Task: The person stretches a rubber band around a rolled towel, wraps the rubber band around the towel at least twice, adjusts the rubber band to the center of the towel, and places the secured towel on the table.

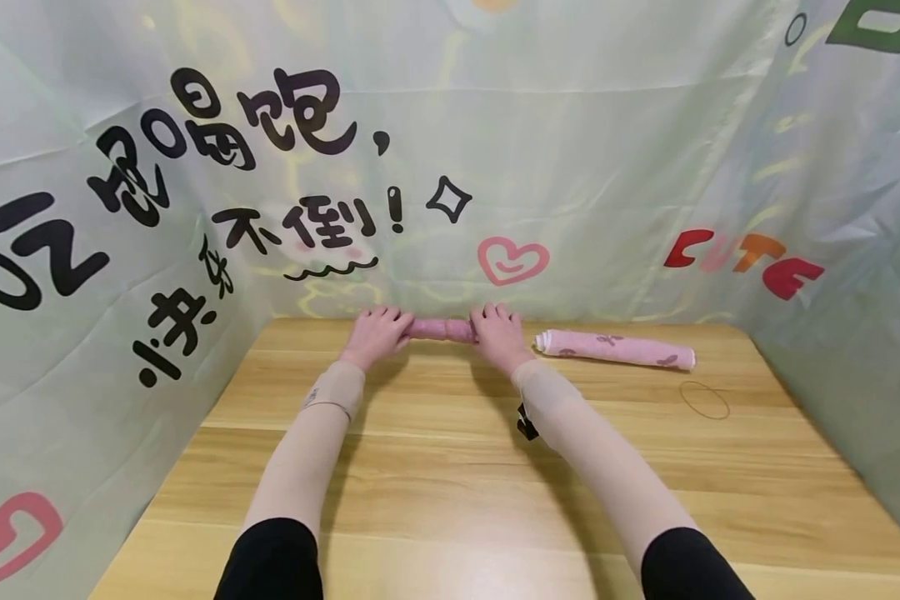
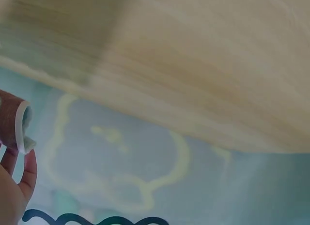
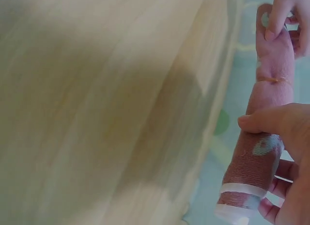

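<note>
Light wood-grain surface [image 1: 435, 483]. Items lying on it: rolled pink cloth [image 1: 618, 347], just right of the right fingers [image 1: 502, 313]; thin tan loop [image 1: 712, 417], farther right of them.

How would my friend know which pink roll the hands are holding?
Find the wooden table, then look along its far edge. There, the left hand and right hand grip a pink cloth roll. Unlike the other pink roll to its right, it has a thin band looped round it.
</note>
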Tool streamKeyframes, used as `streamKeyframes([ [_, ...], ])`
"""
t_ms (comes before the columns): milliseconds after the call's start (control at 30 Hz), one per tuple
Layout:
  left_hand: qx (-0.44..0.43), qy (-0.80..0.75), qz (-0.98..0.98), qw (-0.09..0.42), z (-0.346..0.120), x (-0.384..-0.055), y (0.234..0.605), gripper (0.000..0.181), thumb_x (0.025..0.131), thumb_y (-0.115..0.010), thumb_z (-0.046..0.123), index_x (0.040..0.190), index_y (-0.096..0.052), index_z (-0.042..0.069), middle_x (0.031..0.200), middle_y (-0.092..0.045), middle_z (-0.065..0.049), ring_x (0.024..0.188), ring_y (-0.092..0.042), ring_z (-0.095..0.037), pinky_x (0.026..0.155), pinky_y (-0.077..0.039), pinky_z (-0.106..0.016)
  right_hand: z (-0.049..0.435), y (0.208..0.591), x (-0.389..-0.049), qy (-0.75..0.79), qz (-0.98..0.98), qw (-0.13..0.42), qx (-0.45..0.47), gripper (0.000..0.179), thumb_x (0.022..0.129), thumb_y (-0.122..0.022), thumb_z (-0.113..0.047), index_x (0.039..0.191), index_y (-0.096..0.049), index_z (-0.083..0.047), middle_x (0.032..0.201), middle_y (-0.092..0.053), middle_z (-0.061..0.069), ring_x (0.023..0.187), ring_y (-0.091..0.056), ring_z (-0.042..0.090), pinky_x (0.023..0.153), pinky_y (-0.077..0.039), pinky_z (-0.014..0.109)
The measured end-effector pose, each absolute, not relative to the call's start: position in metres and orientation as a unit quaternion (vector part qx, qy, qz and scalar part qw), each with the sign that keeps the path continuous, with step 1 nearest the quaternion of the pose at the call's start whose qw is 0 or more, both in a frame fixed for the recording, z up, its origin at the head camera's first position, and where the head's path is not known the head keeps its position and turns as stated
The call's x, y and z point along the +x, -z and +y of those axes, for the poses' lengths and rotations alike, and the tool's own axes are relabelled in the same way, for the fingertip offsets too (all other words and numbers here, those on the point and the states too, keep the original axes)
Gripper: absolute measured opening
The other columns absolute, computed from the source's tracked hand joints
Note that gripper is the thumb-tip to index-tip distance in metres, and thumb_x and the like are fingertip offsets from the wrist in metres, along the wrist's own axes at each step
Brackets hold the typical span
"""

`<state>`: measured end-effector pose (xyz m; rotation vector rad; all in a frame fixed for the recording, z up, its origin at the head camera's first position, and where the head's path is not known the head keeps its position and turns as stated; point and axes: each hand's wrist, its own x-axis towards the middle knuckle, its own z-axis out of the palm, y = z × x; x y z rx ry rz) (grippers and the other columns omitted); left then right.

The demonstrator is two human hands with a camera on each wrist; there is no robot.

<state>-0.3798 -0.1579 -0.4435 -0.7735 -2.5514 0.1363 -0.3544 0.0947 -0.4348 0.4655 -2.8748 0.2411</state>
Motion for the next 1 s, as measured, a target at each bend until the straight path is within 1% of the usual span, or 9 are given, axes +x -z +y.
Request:
streamKeyframes([
  [167,-0.269,-0.053,-0.943,0.187,-0.155,-0.385,0.449,0.027,0.091,-0.065,0.034,0.113,-0.060,0.019,0.109,-0.065,-0.008,0.100,-0.063,-0.030,0.080,-0.053,-0.047,0.092,0.445,-0.360,-0.074,-0.983,0.092,0.144,0.035,0.085,-0.067,-0.015,0.118,-0.057,-0.010,0.120,-0.058,0.017,0.115,-0.049,0.036,0.094,-0.040,0.056],
  [367,-0.256,-0.053,-0.957,0.124,-0.151,-0.386,0.455,0.027,0.092,-0.065,0.032,0.115,-0.060,0.020,0.112,-0.065,-0.007,0.103,-0.063,-0.030,0.085,-0.052,-0.048,0.091,0.455,-0.361,-0.082,-0.985,0.075,0.135,0.039,0.084,-0.064,-0.010,0.122,-0.059,-0.009,0.123,-0.058,0.018,0.120,-0.050,0.037,0.099,-0.039,0.059],
  [567,-0.243,-0.042,-0.962,0.115,-0.147,-0.386,0.459,0.022,0.093,-0.065,0.030,0.112,-0.061,0.020,0.112,-0.066,-0.007,0.106,-0.063,-0.031,0.084,-0.052,-0.051,0.093,0.459,-0.363,-0.085,-0.987,0.057,0.128,0.033,0.088,-0.061,-0.010,0.121,-0.059,-0.010,0.129,-0.057,0.018,0.125,-0.048,0.039,0.104,-0.037,0.060],
  [700,-0.234,-0.030,-0.966,0.111,-0.144,-0.385,0.458,0.020,0.093,-0.065,0.029,0.110,-0.062,0.020,0.113,-0.066,-0.007,0.106,-0.062,-0.032,0.085,-0.052,-0.051,0.094,0.459,-0.364,-0.089,-0.986,0.055,0.129,0.032,0.090,-0.059,-0.009,0.122,-0.059,-0.009,0.129,-0.057,0.019,0.125,-0.048,0.039,0.104,-0.037,0.061],
  [833,-0.228,-0.020,-0.968,0.100,-0.142,-0.384,0.458,0.021,0.093,-0.065,0.030,0.110,-0.061,0.019,0.113,-0.066,-0.008,0.107,-0.062,-0.033,0.087,-0.050,-0.052,0.094,0.459,-0.364,-0.094,-0.986,0.053,0.131,0.032,0.091,-0.058,-0.009,0.123,-0.059,-0.009,0.128,-0.057,0.018,0.124,-0.048,0.039,0.102,-0.038,0.060],
  [1000,-0.218,-0.008,-0.972,0.086,-0.145,-0.384,0.461,0.027,0.092,-0.066,0.034,0.114,-0.062,0.018,0.120,-0.065,-0.009,0.115,-0.058,-0.033,0.093,-0.048,-0.054,0.096,0.458,-0.363,-0.097,-0.985,0.047,0.132,0.030,0.089,-0.062,-0.014,0.119,-0.059,-0.011,0.126,-0.057,0.016,0.122,-0.049,0.037,0.099,-0.039,0.058],
])
